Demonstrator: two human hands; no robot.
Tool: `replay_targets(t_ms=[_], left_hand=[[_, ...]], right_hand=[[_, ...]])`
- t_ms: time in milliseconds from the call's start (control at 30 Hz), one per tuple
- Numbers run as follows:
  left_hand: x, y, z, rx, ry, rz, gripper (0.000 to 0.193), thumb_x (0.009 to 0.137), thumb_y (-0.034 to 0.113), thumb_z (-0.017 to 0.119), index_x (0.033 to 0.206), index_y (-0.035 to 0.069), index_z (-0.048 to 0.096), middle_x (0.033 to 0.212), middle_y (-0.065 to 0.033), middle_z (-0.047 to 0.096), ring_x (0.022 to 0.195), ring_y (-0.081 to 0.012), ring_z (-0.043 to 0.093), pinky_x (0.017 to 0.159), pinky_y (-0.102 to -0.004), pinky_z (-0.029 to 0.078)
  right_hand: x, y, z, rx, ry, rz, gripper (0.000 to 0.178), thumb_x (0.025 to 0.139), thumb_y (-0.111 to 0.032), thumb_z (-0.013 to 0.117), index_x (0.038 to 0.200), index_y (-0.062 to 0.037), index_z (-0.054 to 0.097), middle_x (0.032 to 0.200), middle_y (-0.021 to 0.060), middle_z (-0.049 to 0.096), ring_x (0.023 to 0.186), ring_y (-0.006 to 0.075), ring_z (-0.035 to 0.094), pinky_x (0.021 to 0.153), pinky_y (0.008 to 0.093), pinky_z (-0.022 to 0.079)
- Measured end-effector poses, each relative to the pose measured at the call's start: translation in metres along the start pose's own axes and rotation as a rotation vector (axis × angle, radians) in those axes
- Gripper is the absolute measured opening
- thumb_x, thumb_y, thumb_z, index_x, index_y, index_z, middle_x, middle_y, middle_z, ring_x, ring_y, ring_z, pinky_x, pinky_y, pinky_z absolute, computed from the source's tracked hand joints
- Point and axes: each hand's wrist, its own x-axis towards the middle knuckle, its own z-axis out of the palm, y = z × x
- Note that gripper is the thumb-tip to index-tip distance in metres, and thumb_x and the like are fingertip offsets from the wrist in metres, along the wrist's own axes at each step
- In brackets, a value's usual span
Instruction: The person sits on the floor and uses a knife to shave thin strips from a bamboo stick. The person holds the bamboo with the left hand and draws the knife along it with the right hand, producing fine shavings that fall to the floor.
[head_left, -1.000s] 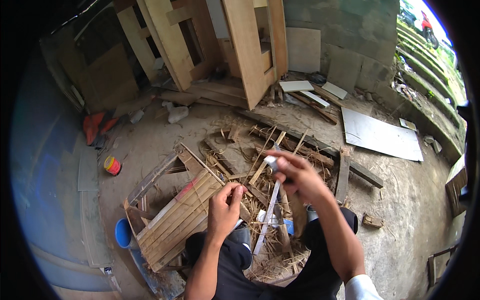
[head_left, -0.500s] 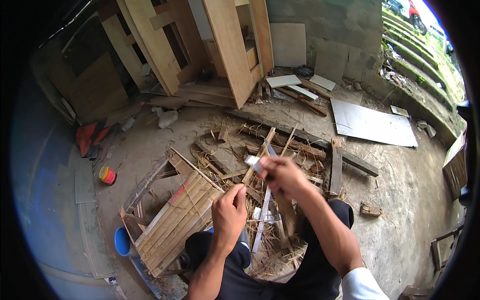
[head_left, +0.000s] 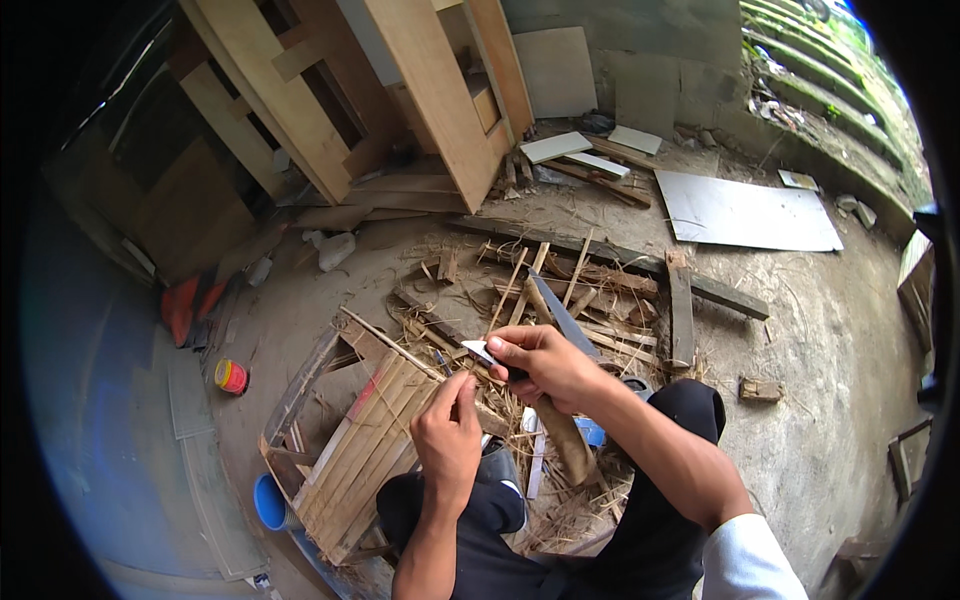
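Note:
My right hand (head_left: 550, 368) grips a short-bladed knife (head_left: 476, 350); its pale blade points left, with the dark handle mostly inside my fingers. Just below and left of the blade, my left hand (head_left: 446, 430) is closed, thumb against the bent fingers; what it pinches, if anything, cannot be made out. Under my right forearm a brown, rough stick (head_left: 566, 440) slants down between my knees. Beside its upper part lies a long dark flat blade (head_left: 563, 316), partly hidden by my right hand. Thin strips and shavings cover the ground around them.
A slatted wooden panel (head_left: 358, 450) lies at my left knee, with a blue bucket (head_left: 270, 502) beside it. Farther out are a red and yellow tub (head_left: 231, 376), dark beams (head_left: 725, 294), a white board (head_left: 745, 212), a wood block (head_left: 761, 389) and a plywood cabinet (head_left: 425, 100).
My right hand has come down and left with the knife, closer to my left hand. The left hand keeps its closed shape, and the view has shifted slightly.

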Motion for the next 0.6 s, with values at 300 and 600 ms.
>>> replay_targets(t_ms=[300,600], left_hand=[[0.001,0.009,0.002,0.155,-0.013,0.077,0.014,0.090,0.009,0.059,0.098,-0.001,0.066,0.088,-0.0186,0.068,0.080,-0.0337,0.067,0.066,-0.0382,0.052],[-0.009,0.008,0.000,0.115,-0.011,0.042,0.016,0.092,0.010,0.057,0.098,-0.003,0.065,0.088,-0.0178,0.069,0.079,-0.0305,0.068,0.067,-0.0351,0.051]], right_hand=[[0.000,-0.008,-0.015,-0.046,0.154,0.120,0.023,0.097,-0.027,0.052,0.107,-0.0088,0.062,0.071,-0.0036,0.056,0.046,0.0042,0.038,0.039,0.0183,0.027],[-0.017,-0.076,-0.086,0.272,0.652,-0.346,0.018,0.100,-0.022,0.044,0.103,-0.0074,0.055,0.071,-0.0029,0.050,0.048,0.0029,0.037,0.041,0.0167,0.034]])
